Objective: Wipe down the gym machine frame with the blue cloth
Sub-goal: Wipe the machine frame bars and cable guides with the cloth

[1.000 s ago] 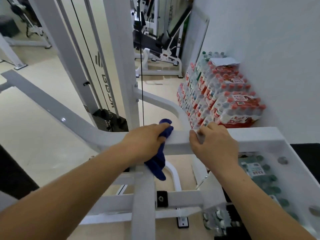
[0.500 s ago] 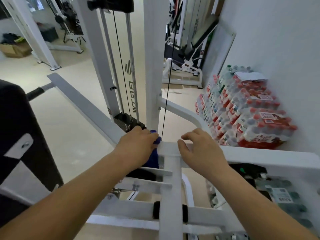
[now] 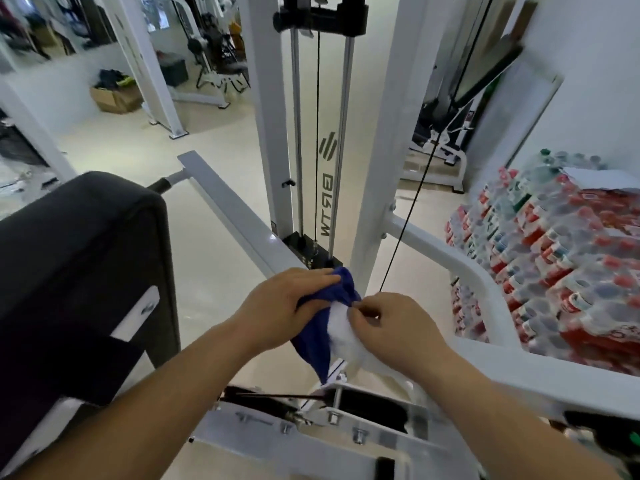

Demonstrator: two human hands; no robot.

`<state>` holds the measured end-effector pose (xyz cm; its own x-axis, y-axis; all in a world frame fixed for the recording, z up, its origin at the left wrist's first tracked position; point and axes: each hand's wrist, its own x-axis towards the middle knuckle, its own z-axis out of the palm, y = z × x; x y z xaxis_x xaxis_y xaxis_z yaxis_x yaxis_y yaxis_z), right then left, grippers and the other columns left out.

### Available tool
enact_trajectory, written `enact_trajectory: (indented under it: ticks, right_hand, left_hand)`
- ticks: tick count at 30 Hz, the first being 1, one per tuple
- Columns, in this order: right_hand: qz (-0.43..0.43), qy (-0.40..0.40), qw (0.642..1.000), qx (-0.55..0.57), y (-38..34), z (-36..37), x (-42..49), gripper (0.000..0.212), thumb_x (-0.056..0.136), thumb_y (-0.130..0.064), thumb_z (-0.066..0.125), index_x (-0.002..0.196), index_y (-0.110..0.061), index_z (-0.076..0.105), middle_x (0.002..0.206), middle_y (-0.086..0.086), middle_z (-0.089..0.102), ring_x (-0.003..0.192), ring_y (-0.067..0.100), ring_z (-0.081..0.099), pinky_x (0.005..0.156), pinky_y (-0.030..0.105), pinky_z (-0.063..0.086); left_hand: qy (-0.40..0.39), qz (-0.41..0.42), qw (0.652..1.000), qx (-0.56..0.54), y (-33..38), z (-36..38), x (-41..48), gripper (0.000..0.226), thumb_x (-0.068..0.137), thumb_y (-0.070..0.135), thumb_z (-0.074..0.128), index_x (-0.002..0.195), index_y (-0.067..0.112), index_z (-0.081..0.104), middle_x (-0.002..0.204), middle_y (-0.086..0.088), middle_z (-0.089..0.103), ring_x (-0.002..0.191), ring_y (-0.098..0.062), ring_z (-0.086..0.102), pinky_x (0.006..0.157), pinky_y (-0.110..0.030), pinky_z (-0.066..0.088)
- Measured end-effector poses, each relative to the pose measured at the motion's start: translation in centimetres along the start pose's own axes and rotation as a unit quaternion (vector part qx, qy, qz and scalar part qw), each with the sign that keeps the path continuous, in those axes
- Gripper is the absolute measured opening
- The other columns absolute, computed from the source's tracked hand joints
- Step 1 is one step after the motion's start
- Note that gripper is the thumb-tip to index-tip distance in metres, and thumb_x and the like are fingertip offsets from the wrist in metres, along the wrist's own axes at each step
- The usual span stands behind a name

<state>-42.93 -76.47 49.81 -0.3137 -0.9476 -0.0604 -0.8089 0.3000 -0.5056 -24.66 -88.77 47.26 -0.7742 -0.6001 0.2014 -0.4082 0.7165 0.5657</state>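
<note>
Head view: both hands are up in front of the white gym machine frame [image 3: 377,168]. The left hand [image 3: 287,306] grips the blue cloth [image 3: 323,332], fingers curled over its bunched top, and the rest of the cloth hangs down below that hand to a point. The right hand [image 3: 393,329] is just beside it, fingers curled, fingertips right at the cloth's near edge. I can't tell whether they actually pinch it. Under those fingers there's a white blur, too smeared to make out.

Just beyond the left hand, a sloping white bar [image 3: 235,209] runs up and away, meeting the weight stack [image 3: 311,252]. A black cable [image 3: 408,220] drops down to a spot just above the right hand. Left of the left hand stands a black pad [image 3: 79,271]. Out to the right of the right hand, a curved white tube [image 3: 467,271], then shrink-wrapped packs of water bottles [image 3: 561,271] stacked against the wall. Below both hands is a bolted white bracket [image 3: 332,419].
</note>
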Motion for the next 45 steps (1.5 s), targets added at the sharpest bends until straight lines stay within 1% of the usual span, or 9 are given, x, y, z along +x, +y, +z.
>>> enact_trajectory:
  ticks: [5, 10, 13, 16, 24, 30, 36, 41, 45]
  right_hand:
    - [0.009, -0.029, 0.998, -0.062, 0.1, 0.2, 0.0, 0.04, 0.099, -0.053, 0.044, 0.093, -0.031, 0.076, 0.083, -0.009, 0.074, 0.077, 0.011, 0.063, 0.064, 0.026, 0.047]
    - [0.007, -0.055, 0.996, -0.066, 0.0, -0.6, 0.0, 0.035, 0.1, -0.058, 0.045, 0.104, -0.039, 0.074, 0.093, -0.013, 0.074, 0.086, 0.01, 0.065, 0.074, 0.031, 0.051]
    - [0.0, -0.024, 0.999, -0.042, -0.2, -0.8, -0.4, 0.032, 0.098, -0.056, 0.052, 0.116, -0.037, 0.071, 0.11, -0.017, 0.07, 0.101, 0.01, 0.063, 0.087, 0.032, 0.051]
    - [-0.009, -0.001, 1.0, -0.015, -0.3, -1.3, -0.8, 0.028, 0.097, -0.054, 0.054, 0.104, -0.035, 0.073, 0.102, -0.018, 0.068, 0.097, 0.009, 0.063, 0.086, 0.035, 0.053]
    - [-0.034, 0.005, 0.999, 0.01, -0.4, -1.4, -0.2, 0.023, 0.094, -0.049, 0.061, 0.103, -0.034, 0.076, 0.094, -0.016, 0.066, 0.087, 0.004, 0.06, 0.082, 0.03, 0.052]
    - [-0.041, 0.008, 0.998, -0.042, -0.1, -0.6, -0.8, 0.031, 0.094, -0.057, 0.06, 0.112, -0.037, 0.077, 0.094, -0.016, 0.057, 0.093, 0.009, 0.055, 0.076, 0.031, 0.049]
    - [-0.032, 0.025, 0.999, -0.011, 0.7, 0.0, -1.4, 0.03, 0.096, -0.051, 0.059, 0.119, -0.038, 0.074, 0.096, -0.016, 0.056, 0.093, 0.009, 0.049, 0.075, 0.028, 0.038]
    - [-0.02, 0.021, 0.999, -0.022, 0.3, -0.1, -1.7, 0.035, 0.096, -0.057, 0.056, 0.122, -0.039, 0.072, 0.095, -0.018, 0.054, 0.095, 0.008, 0.05, 0.076, 0.028, 0.04]
    - [-0.018, 0.041, 0.998, -0.042, 0.0, 0.3, -1.8, 0.04, 0.093, -0.063, 0.055, 0.121, -0.04, 0.073, 0.096, -0.016, 0.053, 0.096, 0.01, 0.049, 0.082, 0.03, 0.04]
  left_hand:
    - [0.09, -0.183, 0.978, 0.032, 0.5, 1.5, 2.4, 0.04, 0.106, 0.03, 0.046, 0.145, 0.04, 0.049, 0.15, 0.015, 0.049, 0.135, -0.015, 0.047, 0.108, -0.034, 0.041]
    - [-0.003, -0.085, 0.995, -0.049, 1.5, 1.1, -0.3, 0.05, 0.103, 0.032, 0.053, 0.15, 0.045, 0.041, 0.159, 0.024, 0.035, 0.148, 0.003, 0.026, 0.123, -0.032, 0.025]
    - [0.066, -0.192, 0.979, -0.027, -1.5, -0.5, 1.1, 0.048, 0.106, 0.032, 0.047, 0.152, 0.04, 0.038, 0.159, 0.012, 0.038, 0.144, -0.013, 0.038, 0.119, -0.036, 0.032]
    - [0.092, -0.296, 0.951, 0.014, -3.2, -2.1, 4.0, 0.043, 0.108, 0.027, 0.039, 0.151, 0.028, 0.041, 0.156, -0.001, 0.039, 0.141, -0.028, 0.041, 0.112, -0.041, 0.036]
    - [0.052, -0.176, 0.983, -0.014, 1.7, 1.9, 0.2, 0.053, 0.107, 0.029, 0.039, 0.159, 0.036, 0.026, 0.167, 0.016, 0.018, 0.153, -0.008, 0.015, 0.125, -0.034, 0.017]
    - [0.081, -0.255, 0.964, 0.005, -2.2, -0.2, 2.7, 0.05, 0.109, 0.028, 0.037, 0.158, 0.03, 0.028, 0.164, 0.008, 0.028, 0.15, -0.02, 0.029, 0.12, -0.045, 0.033]
    - [0.019, -0.084, 0.991, -0.105, 0.7, 2.1, -3.0, 0.053, 0.105, 0.022, 0.049, 0.154, 0.04, 0.036, 0.163, 0.023, 0.027, 0.152, 0.003, 0.012, 0.125, -0.033, 0.017]
    - [0.111, -0.225, 0.964, -0.086, -2.0, 0.8, 1.2, 0.051, 0.106, 0.022, 0.044, 0.156, 0.029, 0.035, 0.166, 0.005, 0.026, 0.155, -0.018, 0.018, 0.126, -0.044, 0.02]
    - [0.1, -0.178, 0.972, -0.115, 3.4, 4.5, -1.5, 0.056, 0.108, 0.021, 0.042, 0.16, 0.024, 0.023, 0.169, 0.007, 0.006, 0.156, -0.015, -0.008, 0.124, -0.031, -0.003]
